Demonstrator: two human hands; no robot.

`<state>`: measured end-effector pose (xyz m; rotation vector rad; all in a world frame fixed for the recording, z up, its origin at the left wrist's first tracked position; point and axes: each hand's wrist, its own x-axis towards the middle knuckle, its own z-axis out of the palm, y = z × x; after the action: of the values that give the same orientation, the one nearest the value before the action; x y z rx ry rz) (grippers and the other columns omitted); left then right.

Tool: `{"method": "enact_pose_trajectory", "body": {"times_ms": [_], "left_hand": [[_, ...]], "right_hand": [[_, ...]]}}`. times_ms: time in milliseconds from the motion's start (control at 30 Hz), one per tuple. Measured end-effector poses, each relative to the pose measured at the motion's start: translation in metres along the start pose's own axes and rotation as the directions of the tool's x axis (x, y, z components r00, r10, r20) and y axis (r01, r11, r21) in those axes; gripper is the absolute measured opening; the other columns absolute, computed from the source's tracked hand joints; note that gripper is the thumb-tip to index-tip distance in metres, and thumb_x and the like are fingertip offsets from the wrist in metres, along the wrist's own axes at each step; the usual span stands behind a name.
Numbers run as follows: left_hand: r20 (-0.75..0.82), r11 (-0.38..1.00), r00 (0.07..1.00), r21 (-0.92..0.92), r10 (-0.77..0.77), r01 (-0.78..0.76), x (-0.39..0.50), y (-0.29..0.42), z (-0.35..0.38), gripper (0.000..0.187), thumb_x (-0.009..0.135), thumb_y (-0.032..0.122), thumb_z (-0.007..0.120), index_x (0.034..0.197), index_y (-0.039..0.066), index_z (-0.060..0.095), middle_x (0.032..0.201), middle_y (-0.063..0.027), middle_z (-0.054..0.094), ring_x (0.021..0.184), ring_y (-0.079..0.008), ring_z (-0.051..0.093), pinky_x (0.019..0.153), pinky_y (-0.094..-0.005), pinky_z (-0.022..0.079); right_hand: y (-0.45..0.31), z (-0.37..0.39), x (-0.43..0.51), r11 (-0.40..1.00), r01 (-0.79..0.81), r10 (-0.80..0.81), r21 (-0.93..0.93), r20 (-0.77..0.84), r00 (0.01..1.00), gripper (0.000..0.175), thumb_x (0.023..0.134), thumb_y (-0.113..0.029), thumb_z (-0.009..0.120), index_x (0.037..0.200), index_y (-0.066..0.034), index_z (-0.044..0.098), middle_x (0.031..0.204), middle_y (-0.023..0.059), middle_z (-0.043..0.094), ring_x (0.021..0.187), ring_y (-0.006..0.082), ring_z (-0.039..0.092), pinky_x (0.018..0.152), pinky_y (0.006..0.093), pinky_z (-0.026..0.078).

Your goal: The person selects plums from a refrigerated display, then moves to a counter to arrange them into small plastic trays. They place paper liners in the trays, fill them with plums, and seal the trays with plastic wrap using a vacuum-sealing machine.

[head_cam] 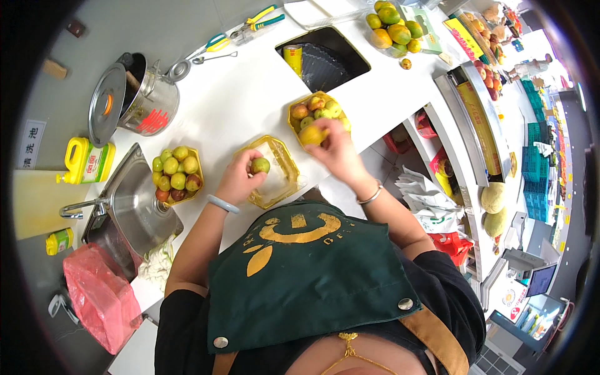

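Observation:
A round green fruit (260, 165) is held in my left hand (241, 176), over the left side of a gold-rimmed clear plastic tray (269, 201). My right hand (340, 152) has its fingers on a yellow fruit (311, 135) at the near edge of a second gold tray (291, 112). That tray is filled with yellow-green and reddish fruits (333, 108). To the left, a third gold tray (201, 168) holds several green and dark red fruits (177, 180). No fruit shows in the middle tray, though my left hand covers part of it.
A steel sink (136, 201) with a faucet lies left, a steel pot (154, 108) behind it. A black-lined counter opening (328, 61) holds a yellow roll. Cutters (258, 23) and a strainer (179, 70) lie along the back; mangoes (398, 33) stand back right. A wrapping machine (478, 126) is at right.

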<state>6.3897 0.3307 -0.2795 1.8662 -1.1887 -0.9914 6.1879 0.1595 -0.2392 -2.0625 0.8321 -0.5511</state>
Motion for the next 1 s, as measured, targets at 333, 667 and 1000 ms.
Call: {"method": "enact_pose_trajectory", "body": {"times_ms": [333,667,1000], "left_hand": [[-0.082,0.910,0.997,-0.413,-0.008,-0.027,0.084,0.039,0.038,0.047,0.084,0.008,0.064,0.129,0.003,0.051,0.121,-0.0108,0.059,0.087,-0.0127,0.062,0.077,-0.0269,0.051],[-0.191,0.984,0.981,-0.166,0.031,-0.064,0.110,0.001,0.071,0.045,0.083,0.003,0.064,0.126,0.005,0.052,0.125,-0.0126,0.055,0.112,-0.0230,0.056,0.094,-0.0350,0.049],[-0.298,0.997,0.952,0.005,-0.073,0.078,0.117,0.007,0.066,0.042,0.077,0.020,0.070,0.111,0.002,0.051,0.111,-0.0168,0.054,0.104,-0.0332,0.053,0.092,-0.0417,0.044]], "right_hand": [[0.063,-0.038,0.008,0.991,-0.116,0.114,-0.061,-0.039,0.993,0.045,0.087,-0.013,0.065,0.129,-0.0019,0.053,0.114,0.0157,0.058,0.078,0.0192,0.062,0.073,0.0311,0.052],[0.084,-0.043,0.004,0.999,-0.037,0.037,0.011,0.044,0.998,0.049,0.085,-0.015,0.066,0.131,-0.0050,0.050,0.124,0.0174,0.052,0.104,0.0260,0.059,0.087,0.0351,0.051],[0.085,-0.096,0.012,0.998,-0.056,0.056,0.032,-0.011,0.998,0.049,0.088,-0.018,0.064,0.132,-0.0081,0.048,0.116,0.0137,0.057,0.080,0.0223,0.065,0.075,0.0343,0.053]]}}
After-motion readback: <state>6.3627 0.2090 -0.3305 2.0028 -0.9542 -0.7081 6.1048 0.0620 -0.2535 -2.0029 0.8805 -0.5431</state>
